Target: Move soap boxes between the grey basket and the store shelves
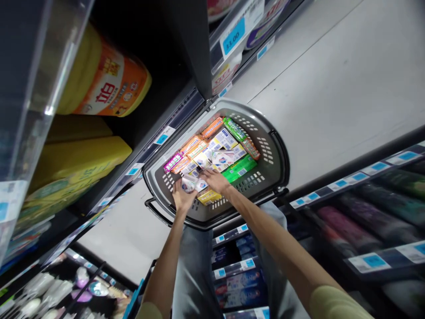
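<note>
A grey shopping basket (pixel 270 155) stands on the floor, filled with several small boxed goods in orange, green, white and pink. My left hand (pixel 181 195) reaches into its near end, fingers curled round a white box (pixel 189 182). My right hand (pixel 215 179) rests beside it on the white and yellow boxes (pixel 209 196), fingers bent over them. Both bare forearms stretch down from the bottom of the picture. A green box (pixel 239 168) lies just right of my right hand.
Dark store shelves rise on the left with a big orange and yellow tub (pixel 106 79) and yellow packs (pixel 76 159). More shelves with blue price tags (pixel 375 261) run along the right and below. Pale grey floor (pixel 332 79) lies beyond the basket.
</note>
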A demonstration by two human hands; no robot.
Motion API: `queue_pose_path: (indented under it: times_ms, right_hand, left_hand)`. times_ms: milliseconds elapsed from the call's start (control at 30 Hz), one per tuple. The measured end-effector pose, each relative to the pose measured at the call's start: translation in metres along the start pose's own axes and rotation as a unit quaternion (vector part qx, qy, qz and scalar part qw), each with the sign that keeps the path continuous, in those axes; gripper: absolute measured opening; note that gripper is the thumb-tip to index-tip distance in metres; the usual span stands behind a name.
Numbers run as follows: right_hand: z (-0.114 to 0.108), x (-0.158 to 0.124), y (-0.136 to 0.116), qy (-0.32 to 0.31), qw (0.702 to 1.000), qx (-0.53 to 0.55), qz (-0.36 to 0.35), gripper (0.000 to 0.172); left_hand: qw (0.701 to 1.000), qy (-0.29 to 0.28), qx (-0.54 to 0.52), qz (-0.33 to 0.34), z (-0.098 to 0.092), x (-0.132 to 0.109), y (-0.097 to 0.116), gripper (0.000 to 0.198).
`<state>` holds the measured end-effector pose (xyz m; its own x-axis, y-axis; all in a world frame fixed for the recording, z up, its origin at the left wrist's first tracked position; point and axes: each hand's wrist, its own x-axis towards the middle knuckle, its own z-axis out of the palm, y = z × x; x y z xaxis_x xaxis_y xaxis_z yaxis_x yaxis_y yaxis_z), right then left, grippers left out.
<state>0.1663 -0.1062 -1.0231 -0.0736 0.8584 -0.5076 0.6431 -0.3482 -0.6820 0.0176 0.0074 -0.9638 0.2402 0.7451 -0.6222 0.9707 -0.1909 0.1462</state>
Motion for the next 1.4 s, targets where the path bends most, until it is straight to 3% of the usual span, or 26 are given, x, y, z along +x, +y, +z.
queue_pose_path:
  times_ms: [100,200,433,500,600,767,833,867,1000,1133,1267,1300,1333,1400]
  right_hand:
    - [0.010,0.021,-0.010,-0.011,0.999,0.009,0.036,0.054]
    - [0.011,0.028,-0.006,-0.004,1.000,0.015,0.026,0.062]
    - [-0.008,-0.005,0.011,0.035,0.997,0.050,0.043,0.073]
    - [-0.018,-0.016,0.018,0.084,0.995,0.022,0.048,0.070]
    - [-0.035,-0.028,0.039,0.172,0.974,-0.026,0.146,0.064]
    - [-0.051,-0.035,0.066,0.135,0.966,-0.013,0.218,0.052]
    - [-0.054,-0.041,0.059,0.171,0.945,0.092,0.261,0.054]
    - [-0.055,-0.046,0.051,0.204,0.919,0.176,0.289,0.056]
    - [-0.072,-0.081,-0.003,0.289,0.771,0.454,0.341,0.060]
    - [-0.112,-0.138,-0.076,0.282,0.696,0.607,0.261,0.059]
    - [-0.172,-0.206,-0.160,0.236,0.545,0.793,0.132,0.056]
    - [-0.191,-0.223,-0.181,0.220,0.524,0.816,0.105,0.056]
    - [-0.210,-0.239,-0.203,0.206,0.520,0.825,0.078,0.058]
    - [-0.251,-0.272,-0.246,0.193,0.549,0.813,0.027,0.065]
  left_hand:
    - [0.990,-0.040,0.046,0.128,-0.002,-0.004,-0.003,0.067]
    - [0.973,-0.072,0.092,0.201,0.004,0.002,-0.005,0.064]
    - [0.967,-0.071,0.116,0.214,0.032,0.013,0.013,0.063]
    - [0.962,-0.069,0.139,0.224,0.041,0.015,0.021,0.067]
    - [0.957,-0.073,0.165,0.226,0.052,0.022,0.028,0.068]
    - [0.965,-0.078,0.147,0.201,0.046,0.028,0.029,0.067]
    - [0.973,-0.075,0.131,0.175,0.031,0.020,0.027,0.068]
    - [0.977,-0.074,0.123,0.158,0.021,0.013,0.025,0.069]
    - [0.987,-0.092,0.087,0.100,-0.031,-0.029,0.021,0.070]
    - [0.989,-0.111,0.061,0.077,-0.093,-0.093,0.018,0.066]
    - [0.992,-0.104,0.052,0.042,-0.162,-0.173,0.016,0.065]
    - [0.993,-0.101,0.049,0.032,-0.179,-0.195,0.015,0.064]
    - [0.994,-0.099,0.046,0.019,-0.196,-0.218,0.014,0.064]
    - [0.995,-0.091,0.040,-0.002,-0.228,-0.266,0.011,0.067]
